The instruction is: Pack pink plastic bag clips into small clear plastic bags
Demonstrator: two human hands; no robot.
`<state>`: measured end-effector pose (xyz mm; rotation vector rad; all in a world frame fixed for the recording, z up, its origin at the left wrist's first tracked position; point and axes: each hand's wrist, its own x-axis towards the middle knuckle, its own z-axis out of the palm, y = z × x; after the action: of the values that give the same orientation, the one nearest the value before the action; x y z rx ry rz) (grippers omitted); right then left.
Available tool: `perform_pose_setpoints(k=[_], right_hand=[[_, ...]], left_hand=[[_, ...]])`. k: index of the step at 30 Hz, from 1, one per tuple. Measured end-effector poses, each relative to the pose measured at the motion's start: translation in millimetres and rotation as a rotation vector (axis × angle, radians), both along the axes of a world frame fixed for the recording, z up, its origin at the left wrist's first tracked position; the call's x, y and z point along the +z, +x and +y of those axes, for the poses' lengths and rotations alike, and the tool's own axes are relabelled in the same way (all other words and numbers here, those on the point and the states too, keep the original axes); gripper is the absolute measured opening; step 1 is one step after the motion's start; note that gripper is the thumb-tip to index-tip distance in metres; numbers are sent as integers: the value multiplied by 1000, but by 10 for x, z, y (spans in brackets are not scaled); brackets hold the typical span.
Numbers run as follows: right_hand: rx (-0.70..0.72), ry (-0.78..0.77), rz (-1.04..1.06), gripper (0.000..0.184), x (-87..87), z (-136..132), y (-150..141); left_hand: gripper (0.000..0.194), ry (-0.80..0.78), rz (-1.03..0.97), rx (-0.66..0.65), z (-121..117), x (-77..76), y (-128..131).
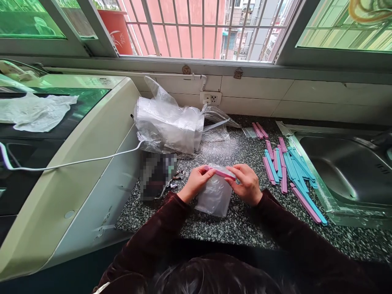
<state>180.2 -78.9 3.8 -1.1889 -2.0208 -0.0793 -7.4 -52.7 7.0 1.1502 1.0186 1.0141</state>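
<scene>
Between my two hands is a pink bag clip (221, 173), lying across the top of a clear plastic bag (214, 196). My left hand (197, 181) pinches the clip's left end, thumb in front. At the other end, my right hand (246, 183) has its fingers and thumb closed on the clip. The bag hangs down from the clip over the speckled counter (196, 228). To the right of my right hand lie several loose pink clips (284, 179) and blue clips (298, 169), partly piled on each other.
A steel sink (343, 163) is set in at the right. Crumpled clear plastic bags (171, 122) lie at the back, near a wall socket (210, 98). A blurred dark device (157, 175) sits left of my hands. A washing machine (92, 163) with a white cable (76, 162) stands left.
</scene>
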Motion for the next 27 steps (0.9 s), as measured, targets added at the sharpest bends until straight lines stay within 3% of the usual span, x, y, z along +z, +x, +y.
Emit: perform_pose_setpoints(k=[3,6,8,22,27], right_hand=[[-13,-289,243,41,25,22,28],[89,-712,392,40,44,45,42],[129,-851,467,40,48,50,38],[90,-835,553,38,59,38,15],[81,-792,570,38,92,31,23]], left_hand=[[39,8,-14,-22,-9,25,-23],[38,26,-14,-45,-14,51,-46],[36,53,-11,-51,-15,59,-57],[34,164,30,-57,11,-22,-57],[40,104,32,-86,18,-35,-71]])
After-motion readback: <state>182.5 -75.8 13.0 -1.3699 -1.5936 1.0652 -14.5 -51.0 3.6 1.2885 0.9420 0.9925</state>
